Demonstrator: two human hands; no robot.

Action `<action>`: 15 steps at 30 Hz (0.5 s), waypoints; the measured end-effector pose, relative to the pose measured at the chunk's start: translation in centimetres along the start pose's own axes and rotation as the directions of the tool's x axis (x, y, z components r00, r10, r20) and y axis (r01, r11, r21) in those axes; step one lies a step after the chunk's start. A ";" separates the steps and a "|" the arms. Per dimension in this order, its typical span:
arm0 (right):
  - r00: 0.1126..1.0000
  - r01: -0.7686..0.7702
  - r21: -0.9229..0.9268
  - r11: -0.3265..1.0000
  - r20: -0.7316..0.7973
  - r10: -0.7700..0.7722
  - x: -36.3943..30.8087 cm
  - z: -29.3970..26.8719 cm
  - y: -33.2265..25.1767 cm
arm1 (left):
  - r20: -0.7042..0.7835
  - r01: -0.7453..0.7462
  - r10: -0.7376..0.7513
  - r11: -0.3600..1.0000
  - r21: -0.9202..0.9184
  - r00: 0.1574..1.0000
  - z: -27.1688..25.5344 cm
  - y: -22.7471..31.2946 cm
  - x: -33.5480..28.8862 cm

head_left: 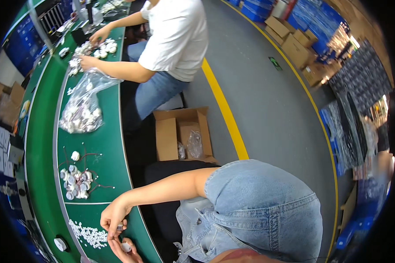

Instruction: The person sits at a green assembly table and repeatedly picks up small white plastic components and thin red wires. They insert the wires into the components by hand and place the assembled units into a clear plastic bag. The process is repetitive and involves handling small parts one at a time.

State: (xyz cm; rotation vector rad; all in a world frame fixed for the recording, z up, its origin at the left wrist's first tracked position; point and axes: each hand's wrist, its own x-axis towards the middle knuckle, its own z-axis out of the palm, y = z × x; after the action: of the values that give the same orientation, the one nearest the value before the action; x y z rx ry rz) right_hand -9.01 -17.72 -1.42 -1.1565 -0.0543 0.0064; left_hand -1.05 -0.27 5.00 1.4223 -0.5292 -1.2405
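At the green bench's near edge, my right hand (113, 215) is closed in a pinch on a small grey-and-white part (120, 226). Just below it in the picture, my left hand (122, 252) curls around a small white round part (126, 247). The fingertips of the two hands are close together; whether they touch, I cannot tell. Beside them spreads a heap of small white rings (90, 234). Past a pale line on the bench sits a cluster of small round white-and-grey parts with thin dark wires (77, 182).
A clear bag of white parts (83, 116) lies farther along the green bench (105, 142). There a co-worker in a white shirt (177, 39) handles similar parts. An open cardboard box (166, 138) stands on the floor. A black-and-white round object (60, 244) lies across the bench.
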 end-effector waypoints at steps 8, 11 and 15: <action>1.000 0.026 -0.009 1.000 -0.013 -0.026 0.6 -0.4 0.0 | -0.020 -0.136 0.154 0.917 0.375 0.988 0.0 -1.0 0.1; 0.996 0.079 -0.017 0.997 -0.027 -0.080 0.7 -0.3 0.1 | -0.067 -0.095 0.129 0.922 0.376 0.989 1.7 -0.1 -0.2; 0.958 0.193 -0.151 0.970 -0.183 -0.219 0.7 -0.1 0.3 | -0.106 -0.035 0.067 0.959 0.280 0.992 -0.2 -0.6 0.4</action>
State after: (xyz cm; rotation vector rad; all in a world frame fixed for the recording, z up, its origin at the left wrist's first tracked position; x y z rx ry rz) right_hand -8.34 -17.71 -1.69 -1.2736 0.0023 -0.3020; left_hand -0.94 -0.39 4.26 1.6935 -0.6765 -1.0653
